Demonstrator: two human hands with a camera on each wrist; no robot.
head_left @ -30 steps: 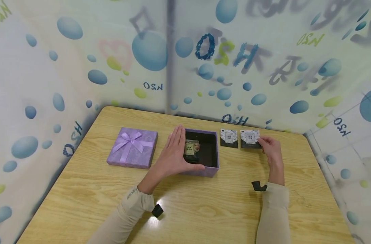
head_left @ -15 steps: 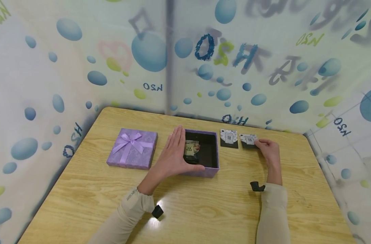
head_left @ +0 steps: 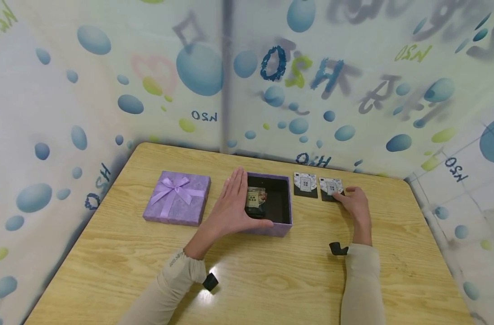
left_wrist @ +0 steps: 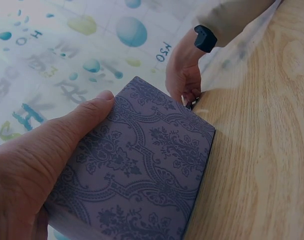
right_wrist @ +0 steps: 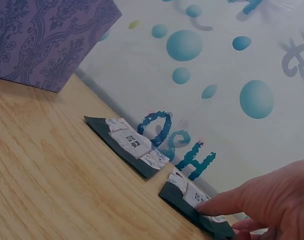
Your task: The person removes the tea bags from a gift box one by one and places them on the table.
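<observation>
My left hand (head_left: 230,205) lies against the open purple gift box (head_left: 269,230), straight fingers along its left side and thumb stretched across the front. The left wrist view shows that thumb flat on the patterned front wall. Inside the box, a dark packet with a gold label (head_left: 254,198) is partly hidden behind the hand. To the right, my right hand (head_left: 356,203) holds a black-and-white sachet (head_left: 328,186) at its right part, thumb on top, other fingers curled by its edge. A matching sachet (right_wrist: 132,145) lies on the table between it and the box.
The purple lid (head_left: 178,196) with a ribbon bow sits left of the box. A patterned curtain (head_left: 247,108) stands along the far edge of the wooden table (head_left: 271,280). Small black camera mounts (head_left: 210,282) stick out from both wrists.
The right sachet has shifted slightly left and tilted, then settled flat near its neighbour. My right thumb has slid from its edge onto its face. The left hand and box have stayed put.
</observation>
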